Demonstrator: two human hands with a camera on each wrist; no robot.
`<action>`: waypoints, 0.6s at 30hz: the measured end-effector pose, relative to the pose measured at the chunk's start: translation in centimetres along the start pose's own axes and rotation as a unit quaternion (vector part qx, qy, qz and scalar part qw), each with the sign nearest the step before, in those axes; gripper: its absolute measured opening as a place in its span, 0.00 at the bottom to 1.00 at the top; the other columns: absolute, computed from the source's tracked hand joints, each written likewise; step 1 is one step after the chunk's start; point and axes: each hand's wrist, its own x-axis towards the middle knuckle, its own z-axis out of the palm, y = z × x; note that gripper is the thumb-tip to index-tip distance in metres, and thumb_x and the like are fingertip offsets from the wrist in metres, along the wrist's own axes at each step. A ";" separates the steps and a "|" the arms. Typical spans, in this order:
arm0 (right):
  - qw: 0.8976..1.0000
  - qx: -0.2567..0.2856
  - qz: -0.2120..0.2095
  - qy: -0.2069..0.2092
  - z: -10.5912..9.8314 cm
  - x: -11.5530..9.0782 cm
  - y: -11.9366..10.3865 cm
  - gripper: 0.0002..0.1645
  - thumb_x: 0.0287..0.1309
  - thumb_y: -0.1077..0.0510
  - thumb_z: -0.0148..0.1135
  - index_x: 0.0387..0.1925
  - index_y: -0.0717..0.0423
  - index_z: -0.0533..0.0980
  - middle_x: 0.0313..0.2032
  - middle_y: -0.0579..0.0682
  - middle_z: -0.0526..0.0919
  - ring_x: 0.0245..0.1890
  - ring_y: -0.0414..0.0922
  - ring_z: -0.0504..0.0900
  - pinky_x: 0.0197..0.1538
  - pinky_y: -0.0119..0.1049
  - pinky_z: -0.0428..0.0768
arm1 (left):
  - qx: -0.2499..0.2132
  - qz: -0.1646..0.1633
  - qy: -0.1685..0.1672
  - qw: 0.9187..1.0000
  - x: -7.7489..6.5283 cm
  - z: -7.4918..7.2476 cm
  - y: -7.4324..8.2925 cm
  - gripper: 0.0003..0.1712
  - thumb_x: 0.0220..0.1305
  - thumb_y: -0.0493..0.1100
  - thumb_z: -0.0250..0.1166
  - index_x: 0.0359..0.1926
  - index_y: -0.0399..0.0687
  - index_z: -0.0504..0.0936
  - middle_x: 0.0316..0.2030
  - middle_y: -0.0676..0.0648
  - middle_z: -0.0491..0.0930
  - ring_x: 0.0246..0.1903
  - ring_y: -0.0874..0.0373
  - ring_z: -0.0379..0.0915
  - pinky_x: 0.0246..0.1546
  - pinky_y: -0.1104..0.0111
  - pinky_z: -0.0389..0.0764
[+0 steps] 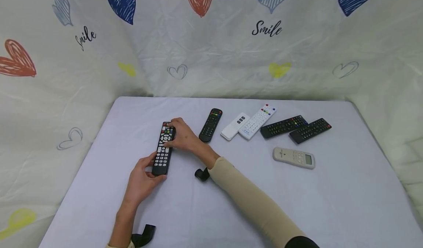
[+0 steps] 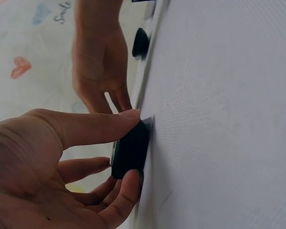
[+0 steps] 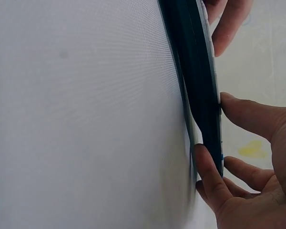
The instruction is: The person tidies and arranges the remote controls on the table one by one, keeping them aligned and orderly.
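A black remote control point(image 1: 161, 152) with white and coloured buttons stands lengthwise at the left of the table, its near end towards me. My left hand point(image 1: 141, 180) grips that near end from both sides, thumb on one edge and fingers on the other. At the far end my right hand point(image 1: 183, 137) holds it, the thumb over the button face. In the left wrist view the remote's dark end point(image 2: 131, 151) sits between my left thumb and fingertips. The right wrist view shows the remote's side point(image 3: 193, 62), with a right fingertip at its underside, close to the cloth.
Another black remote point(image 1: 210, 125) lies right of my right hand. Beyond it are two white remotes point(image 1: 235, 126) point(image 1: 257, 121), touching, and two black remotes point(image 1: 283, 126) point(image 1: 310, 130). A beige remote with a small display point(image 1: 293, 157) lies nearer. A heart-printed curtain point(image 1: 218, 49) hangs behind the white table point(image 1: 231, 211).
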 end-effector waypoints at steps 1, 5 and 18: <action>1.000 0.000 -0.001 -0.001 0.1 0.1 0.0 0.45 0.55 0.51 0.80 0.70 0.61 0.71 0.74 0.58 0.66 0.71 0.51 0.73 0.75 0.40 0.72 | 0.000 -0.001 0.000 1.000 0.0 -0.1 0.0 0.52 0.54 0.34 0.79 0.78 0.43 0.65 0.64 0.35 0.72 0.39 0.52 0.78 0.37 0.77 0.79; 1.000 0.001 -0.004 -0.005 0.3 0.3 -0.1 0.45 0.55 0.51 0.80 0.70 0.61 0.71 0.74 0.58 0.66 0.71 0.51 0.72 0.74 0.41 0.72 | 0.002 -0.004 -0.001 1.000 -0.1 -0.3 0.0 0.52 0.55 0.34 0.79 0.78 0.42 0.64 0.65 0.35 0.71 0.40 0.51 0.78 0.37 0.77 0.78; 1.000 -0.009 0.006 -0.010 0.8 0.7 -0.3 0.45 0.56 0.49 0.80 0.71 0.59 0.71 0.75 0.56 0.66 0.73 0.52 0.69 0.75 0.41 0.72 | -0.004 -0.007 0.002 1.000 -0.2 -0.6 -0.3 0.51 0.56 0.33 0.77 0.79 0.41 0.63 0.66 0.35 0.69 0.47 0.49 0.74 0.37 0.78 0.77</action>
